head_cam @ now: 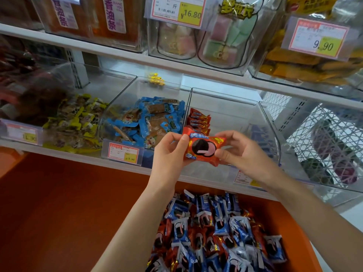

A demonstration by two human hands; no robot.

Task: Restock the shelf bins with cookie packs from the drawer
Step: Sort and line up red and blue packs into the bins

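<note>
Both hands hold one red cookie pack (203, 147) in front of a clear shelf bin (231, 114). My left hand (170, 152) grips its left edge, thumb on top. My right hand (237, 149) pinches its right edge. Inside the bin, at its left side, stands a row of red cookie packs (198, 119), and blue packs (260, 136) show dimly at the right. Below, the open orange drawer (275, 214) holds a heap of red and blue cookie packs (212, 232).
Left of the cookie bin sit a bin of blue-wrapped snacks (149, 118) and one of yellow-wrapped snacks (76, 122). A white wire basket (324, 142) stands at the right. The upper shelf (176, 65) carries clear bins with price tags (176, 10).
</note>
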